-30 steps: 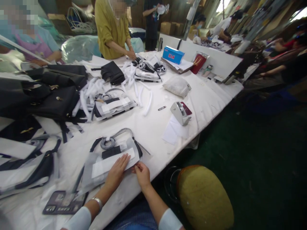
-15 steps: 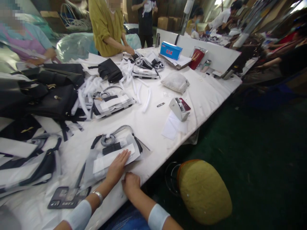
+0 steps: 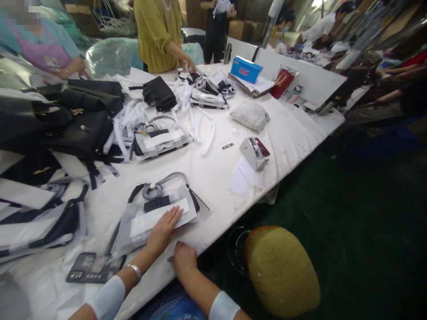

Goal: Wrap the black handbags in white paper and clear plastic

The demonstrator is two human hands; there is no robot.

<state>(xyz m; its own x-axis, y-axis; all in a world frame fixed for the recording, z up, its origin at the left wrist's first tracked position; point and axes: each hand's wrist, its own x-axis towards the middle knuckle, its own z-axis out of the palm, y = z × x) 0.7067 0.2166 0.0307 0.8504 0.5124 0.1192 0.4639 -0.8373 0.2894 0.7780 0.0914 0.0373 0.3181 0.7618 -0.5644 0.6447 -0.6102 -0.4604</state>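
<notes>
My left hand (image 3: 164, 227) lies flat with fingers stretched out on a white paper strip (image 3: 147, 222). The strip lies across a black handbag (image 3: 194, 200) wrapped in pale tissue. A wrapped strap coil (image 3: 152, 191) sits at the bag's far side. Beside the near edge of the bag, my right hand (image 3: 185, 260) rests on the table edge with its fingers curled in; nothing shows in it. A phone in a dark case (image 3: 95, 268) lies left of my left forearm.
Black bags (image 3: 90, 129) and a wrapped bag (image 3: 43, 226) crowd the left of the white table (image 3: 207, 178). Further off are a tape dispenser (image 3: 254, 153), thread snips (image 3: 228, 146) and a blue box (image 3: 246, 70). A stool (image 3: 283, 271) stands at right. A co-worker (image 3: 156, 35) handles items across the table.
The view has shifted slightly, so the far table appears further right. My left hand stays flat on the paper strip, and my right hand stays curled at the table edge.
</notes>
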